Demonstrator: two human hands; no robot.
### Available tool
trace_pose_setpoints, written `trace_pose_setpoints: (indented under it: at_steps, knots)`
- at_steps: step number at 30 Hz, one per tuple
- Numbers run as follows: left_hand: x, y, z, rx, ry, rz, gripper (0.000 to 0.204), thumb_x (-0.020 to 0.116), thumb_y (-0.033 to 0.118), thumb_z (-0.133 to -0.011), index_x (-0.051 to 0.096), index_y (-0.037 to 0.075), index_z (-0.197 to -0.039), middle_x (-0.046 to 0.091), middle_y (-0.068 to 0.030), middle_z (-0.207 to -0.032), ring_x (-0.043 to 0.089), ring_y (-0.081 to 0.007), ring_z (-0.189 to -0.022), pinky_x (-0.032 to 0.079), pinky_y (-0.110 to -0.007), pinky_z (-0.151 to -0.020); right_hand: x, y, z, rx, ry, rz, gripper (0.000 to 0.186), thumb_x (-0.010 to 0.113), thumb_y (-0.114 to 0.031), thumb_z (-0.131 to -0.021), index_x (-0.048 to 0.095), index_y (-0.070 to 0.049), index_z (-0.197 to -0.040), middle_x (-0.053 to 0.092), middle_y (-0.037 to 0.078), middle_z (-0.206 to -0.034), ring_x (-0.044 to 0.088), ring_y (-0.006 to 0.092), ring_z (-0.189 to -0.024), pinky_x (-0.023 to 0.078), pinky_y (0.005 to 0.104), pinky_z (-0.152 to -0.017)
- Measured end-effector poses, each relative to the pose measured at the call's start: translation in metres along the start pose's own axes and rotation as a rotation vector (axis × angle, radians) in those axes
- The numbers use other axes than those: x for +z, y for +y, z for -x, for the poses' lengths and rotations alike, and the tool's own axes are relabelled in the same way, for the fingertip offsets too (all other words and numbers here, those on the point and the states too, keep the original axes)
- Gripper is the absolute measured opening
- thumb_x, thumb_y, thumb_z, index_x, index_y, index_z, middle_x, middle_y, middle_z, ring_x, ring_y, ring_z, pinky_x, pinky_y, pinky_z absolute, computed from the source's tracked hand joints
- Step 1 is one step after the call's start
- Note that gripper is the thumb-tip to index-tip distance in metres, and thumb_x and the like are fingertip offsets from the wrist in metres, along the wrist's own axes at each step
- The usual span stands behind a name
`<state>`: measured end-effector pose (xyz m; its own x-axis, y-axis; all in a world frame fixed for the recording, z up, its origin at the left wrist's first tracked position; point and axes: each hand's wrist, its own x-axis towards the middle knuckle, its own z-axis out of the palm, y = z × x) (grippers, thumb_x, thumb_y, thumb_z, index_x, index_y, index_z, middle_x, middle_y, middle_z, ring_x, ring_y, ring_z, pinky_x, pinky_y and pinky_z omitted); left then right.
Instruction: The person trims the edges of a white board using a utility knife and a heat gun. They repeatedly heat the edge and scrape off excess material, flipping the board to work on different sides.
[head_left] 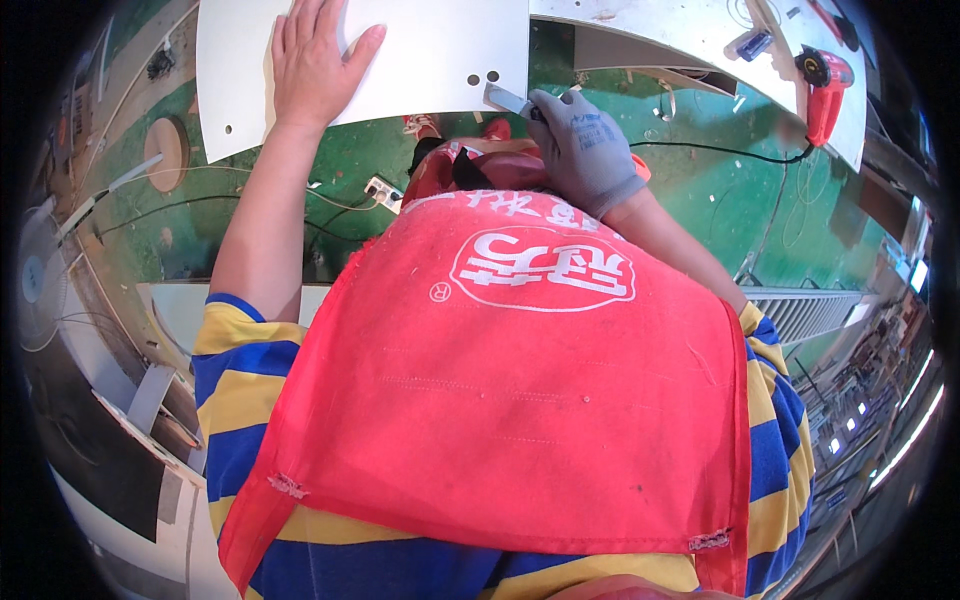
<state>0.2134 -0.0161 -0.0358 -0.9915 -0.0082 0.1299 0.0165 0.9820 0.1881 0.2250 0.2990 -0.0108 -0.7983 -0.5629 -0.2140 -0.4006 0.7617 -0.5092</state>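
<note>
Left hand lies open, palm down, on the white panel; right hand grips a flat blade.

Panel left of power tool

Green floor littered with pale scraps spreads beneath the white worktable. Well left of the worktable is a round wooden disc; below the worktable in view are a slatted metal frame and, farther right, a bright strip light.
</note>
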Motion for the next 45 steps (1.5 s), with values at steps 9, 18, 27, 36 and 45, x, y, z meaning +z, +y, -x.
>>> trace_pose_setpoints:
  at_steps: [9, 18, 27, 36, 45]
  knots:
    - [-0.001, -0.001, 0.001, 0.003, 0.001, -0.004, 0.073, 0.061, 0.041, -0.091, 0.035, 0.003, -0.148, 0.030, -0.0211, -0.155, 0.023, -0.0363, -0.147, 0.016, -0.051, -0.120, -0.012, 0.042, -0.046, 0.028, 0.274, 0.013, 0.024, 0.053, -0.027, -0.098, 0.061, -0.008, -0.109, 0.064, 0.023, -0.096, 0.063, 0.0428, -0.088, 0.052, 0.0509, -0.076]
    - [-0.003, 0.000, 0.001, 0.005, 0.006, -0.006, 0.072, 0.059, 0.042, -0.092, 0.036, 0.003, -0.147, 0.030, -0.0213, -0.155, 0.024, -0.0369, -0.146, 0.017, -0.052, -0.119, -0.009, 0.053, 0.026, -0.020, -0.053, -0.426, 0.034, 0.052, -0.023, -0.101, 0.054, -0.009, -0.132, 0.067, 0.017, -0.109, 0.065, 0.0360, -0.090, 0.054, 0.0395, -0.074]
    - [0.006, -0.005, 0.004, 0.008, 0.063, 0.007, 0.070, 0.059, 0.043, -0.092, 0.038, 0.002, -0.146, 0.032, -0.0205, -0.154, 0.025, -0.0358, -0.146, 0.017, -0.051, -0.119, -0.030, 0.022, 0.000, -0.180, -0.315, 0.155, 0.028, 0.049, -0.030, -0.100, 0.060, -0.014, -0.121, 0.067, 0.016, -0.100, 0.066, 0.0377, -0.090, 0.054, 0.0467, -0.077]
    - [0.007, -0.007, 0.005, -0.007, 0.089, 0.028, 0.069, 0.059, 0.044, -0.092, 0.040, 0.003, -0.144, 0.034, -0.0200, -0.154, 0.026, -0.0340, -0.146, 0.017, -0.050, -0.120, -0.044, 0.013, -0.021, -0.299, -0.327, 0.281, 0.027, 0.047, -0.029, -0.101, 0.063, -0.011, -0.114, 0.068, 0.018, -0.097, 0.066, 0.0384, -0.090, 0.054, 0.0474, -0.077]
    - [0.022, -0.019, 0.005, 0.148, 0.188, -0.025, 0.080, 0.055, 0.062, -0.091, 0.036, 0.014, -0.152, 0.029, -0.0145, -0.159, 0.022, -0.0297, -0.149, 0.014, -0.050, -0.121, 0.000, 0.080, 0.023, 0.207, -0.237, -0.586, 0.029, 0.050, -0.017, -0.100, 0.058, -0.008, -0.126, 0.069, 0.013, -0.087, 0.068, 0.0226, -0.073, 0.055, 0.0365, -0.065]
